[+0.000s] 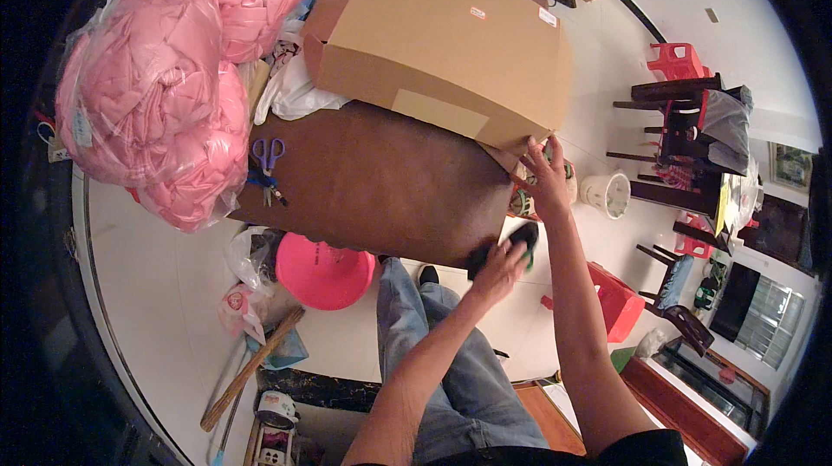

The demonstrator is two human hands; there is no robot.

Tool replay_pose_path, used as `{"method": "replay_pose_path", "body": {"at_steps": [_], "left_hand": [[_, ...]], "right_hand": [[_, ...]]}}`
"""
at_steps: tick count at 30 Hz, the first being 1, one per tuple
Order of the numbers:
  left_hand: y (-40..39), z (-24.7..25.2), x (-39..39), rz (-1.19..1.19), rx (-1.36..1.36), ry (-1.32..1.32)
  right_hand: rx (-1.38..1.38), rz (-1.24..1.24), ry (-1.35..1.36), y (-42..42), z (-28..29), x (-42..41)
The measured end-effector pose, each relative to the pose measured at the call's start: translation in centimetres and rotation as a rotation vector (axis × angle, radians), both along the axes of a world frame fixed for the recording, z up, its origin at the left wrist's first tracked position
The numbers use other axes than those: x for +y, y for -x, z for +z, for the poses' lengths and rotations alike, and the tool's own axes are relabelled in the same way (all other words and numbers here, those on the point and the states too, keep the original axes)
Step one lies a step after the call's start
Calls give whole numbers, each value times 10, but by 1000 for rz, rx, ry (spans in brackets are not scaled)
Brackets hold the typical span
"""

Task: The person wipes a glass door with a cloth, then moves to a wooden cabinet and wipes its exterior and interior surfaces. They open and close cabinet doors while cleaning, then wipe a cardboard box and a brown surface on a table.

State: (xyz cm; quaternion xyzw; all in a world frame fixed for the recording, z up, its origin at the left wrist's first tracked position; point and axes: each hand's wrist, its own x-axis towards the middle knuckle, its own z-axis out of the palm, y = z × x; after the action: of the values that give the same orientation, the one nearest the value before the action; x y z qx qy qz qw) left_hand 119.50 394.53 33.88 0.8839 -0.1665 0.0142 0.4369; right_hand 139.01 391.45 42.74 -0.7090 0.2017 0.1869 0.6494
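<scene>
A large cardboard box lies tilted on the far part of a dark brown table. My right hand touches the box's near right corner with its fingertips, the fingers apart. Beside the table's near right corner, my left hand is on a dark cloth-like item; motion blur hides how firmly it holds it. Purple-handled scissors rest on the left of the table, against a small blue and black item. White plastic bags lie by the box's left side.
Pink bundles in clear plastic are piled at the left. On the floor are a pink basin, a white bucket, a red container and a wooden pole. Chairs stand at the right.
</scene>
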Motion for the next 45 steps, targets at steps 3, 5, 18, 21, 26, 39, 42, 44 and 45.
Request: {"method": "replay_pose_path", "body": {"at_steps": [3,5,18,21,26,39,42,44,45], "left_hand": [[29,30,12,125,179,248],[14,58,64,410,89,288],[-15,7,96,472,-92,-111],[9,17,63,136,42,5],[58,43,67,221,352,408],[-23,127,170,760,578,1070],[-18,116,180,781,611,1291],[-15,114,183,779,619,1343],[-15,117,182,775,618,1388]], "right_hand": [[29,-26,-2,0,-6,-15],[11,-50,-9,0,-11,-24],[53,-62,-92,-2,-2,-12],[174,-116,-105,-17,1,-18],[210,-224,-86,-61,-19,-29],[-72,-378,-68,-12,-38,-46],[-237,-436,-302,1,-18,-22],[-158,-398,-377,12,1,-15],[-127,-386,-406,17,9,-16]]}}
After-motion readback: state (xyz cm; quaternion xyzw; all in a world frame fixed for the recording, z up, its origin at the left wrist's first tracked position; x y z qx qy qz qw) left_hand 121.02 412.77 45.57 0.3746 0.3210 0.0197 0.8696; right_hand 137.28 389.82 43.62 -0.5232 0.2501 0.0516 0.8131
